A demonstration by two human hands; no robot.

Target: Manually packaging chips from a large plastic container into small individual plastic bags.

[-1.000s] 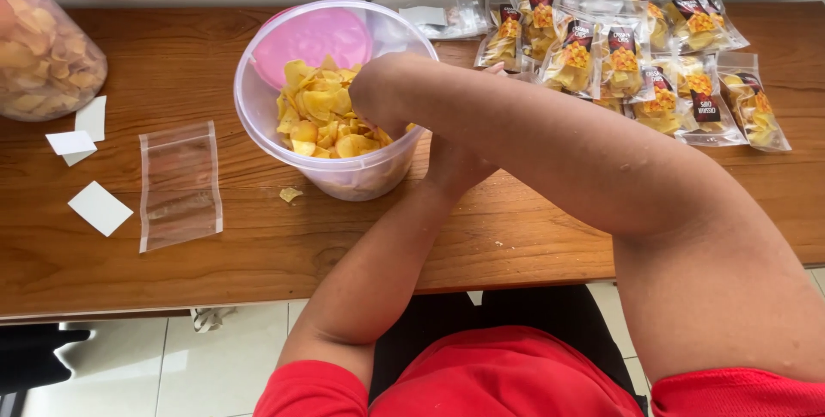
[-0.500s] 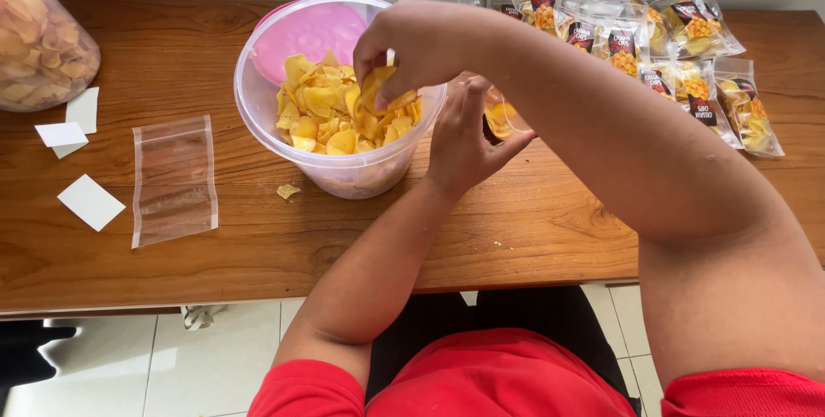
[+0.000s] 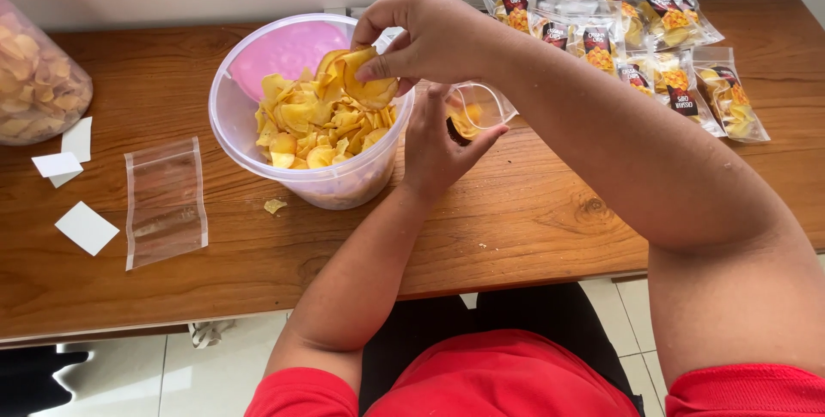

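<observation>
Yellow fried chips point(image 3: 365, 82) are pinched in the right hand point(image 3: 430, 35) above the round clear plastic tub point(image 3: 258, 138), far on the wooden table point(image 3: 533, 211). Just right, the left hand point(image 3: 438, 146) grips a small clear plastic pouch point(image 3: 481, 108). Filling appears underway; next likely needs dropping chips into its mouth.

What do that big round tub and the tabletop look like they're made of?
The tub looks like thin translucent plastic: the yellow chips and a pink shape show through its cloudy wall. The tabletop looks like varnished wood, or possibly a wood-look veneer: brown grain lines, a knot and a soft sheen.
</observation>
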